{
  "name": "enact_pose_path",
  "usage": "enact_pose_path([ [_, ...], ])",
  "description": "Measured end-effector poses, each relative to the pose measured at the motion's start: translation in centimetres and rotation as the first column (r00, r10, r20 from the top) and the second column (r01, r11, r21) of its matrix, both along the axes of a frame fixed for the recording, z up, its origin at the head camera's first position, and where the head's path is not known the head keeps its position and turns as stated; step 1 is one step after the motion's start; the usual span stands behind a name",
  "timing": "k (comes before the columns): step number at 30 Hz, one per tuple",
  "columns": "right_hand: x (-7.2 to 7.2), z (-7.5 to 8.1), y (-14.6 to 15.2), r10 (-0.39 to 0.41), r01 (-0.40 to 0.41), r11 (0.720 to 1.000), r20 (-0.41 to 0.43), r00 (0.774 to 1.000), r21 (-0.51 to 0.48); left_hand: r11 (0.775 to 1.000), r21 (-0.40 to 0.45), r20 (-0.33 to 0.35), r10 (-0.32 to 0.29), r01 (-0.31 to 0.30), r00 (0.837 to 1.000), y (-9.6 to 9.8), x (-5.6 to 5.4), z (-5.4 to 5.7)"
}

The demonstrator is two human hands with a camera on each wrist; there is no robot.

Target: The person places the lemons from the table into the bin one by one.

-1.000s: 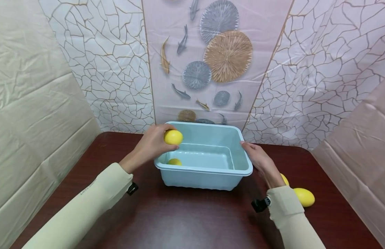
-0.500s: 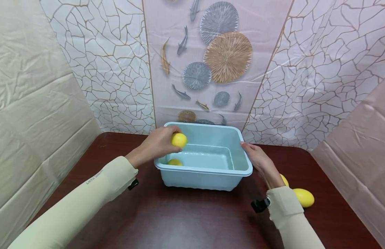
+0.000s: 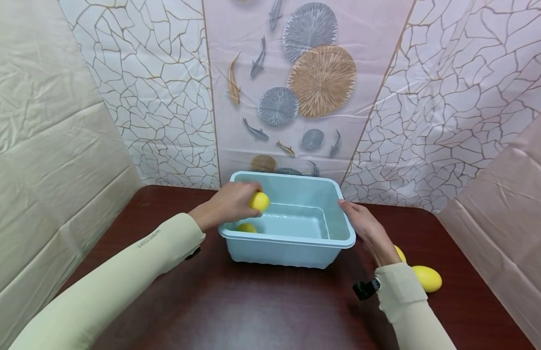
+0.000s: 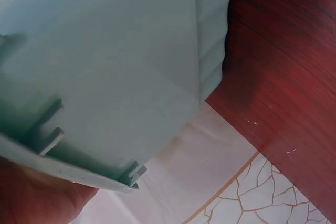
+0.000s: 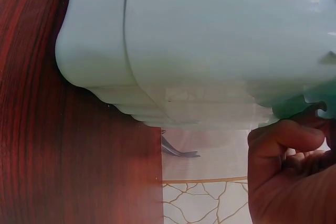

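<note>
In the head view my left hand holds a smooth yellow lemon between thumb and fingers, over the left part of a light blue plastic basin. A second lemon lies inside the basin, partly hidden by its front rim. My right hand grips the basin's right rim; the right wrist view has its curled fingers at the rim's underside. Part of my left hand shows beyond the basin's rim in the left wrist view, where the held lemon is hidden.
Two more lemons lie on the dark red-brown table at the right: one in plain sight, another lemon mostly behind my right wrist. A patterned cloth hangs behind the table, and plain cloth covers the left side.
My left hand has moved right and slightly down with the lemon, further over the basin's inside. The right hand and the basin have stayed about where they were.
</note>
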State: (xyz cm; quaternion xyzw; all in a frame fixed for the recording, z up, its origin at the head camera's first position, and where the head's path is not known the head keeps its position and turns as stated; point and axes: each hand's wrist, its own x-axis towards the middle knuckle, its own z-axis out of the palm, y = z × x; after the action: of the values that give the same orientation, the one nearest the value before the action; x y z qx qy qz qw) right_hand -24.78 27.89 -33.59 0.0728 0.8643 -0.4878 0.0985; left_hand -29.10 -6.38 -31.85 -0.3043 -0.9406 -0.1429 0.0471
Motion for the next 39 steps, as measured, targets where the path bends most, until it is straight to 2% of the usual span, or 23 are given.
enact_pose_path([
  [7,-0.1,-0.1,0.0,0.003,-0.003,1.000,-0.003,1.000,-0.004,0.993,-0.116,0.019,0.001,0.001,1.000,0.6,-0.8,-0.2],
  [14,-0.3,0.1,0.1,0.001,-0.001,1.000,0.003,1.000,-0.010,0.962,-0.267,0.036,-0.043,0.051,0.998,1.0,-1.5,-0.5],
  [23,-0.5,0.1,0.4,0.006,-0.006,1.000,-0.001,1.000,0.000,0.932,-0.347,0.090,-0.076,0.103,0.993,1.8,-1.8,0.5],
  [27,-0.4,-0.1,0.4,0.009,-0.009,1.000,-0.009,1.000,-0.010,0.914,-0.382,0.137,-0.091,0.137,0.986,2.1,-2.1,0.9],
  [33,-0.2,-0.2,0.3,0.012,-0.013,1.000,-0.024,1.000,-0.026,0.881,-0.441,0.211,-0.080,0.168,0.974,2.3,-2.3,1.2],
  [39,-0.1,-0.1,0.2,0.002,-0.003,1.000,-0.010,1.000,-0.019,0.866,-0.468,0.239,-0.069,0.177,0.969,2.5,-2.1,1.3],
])
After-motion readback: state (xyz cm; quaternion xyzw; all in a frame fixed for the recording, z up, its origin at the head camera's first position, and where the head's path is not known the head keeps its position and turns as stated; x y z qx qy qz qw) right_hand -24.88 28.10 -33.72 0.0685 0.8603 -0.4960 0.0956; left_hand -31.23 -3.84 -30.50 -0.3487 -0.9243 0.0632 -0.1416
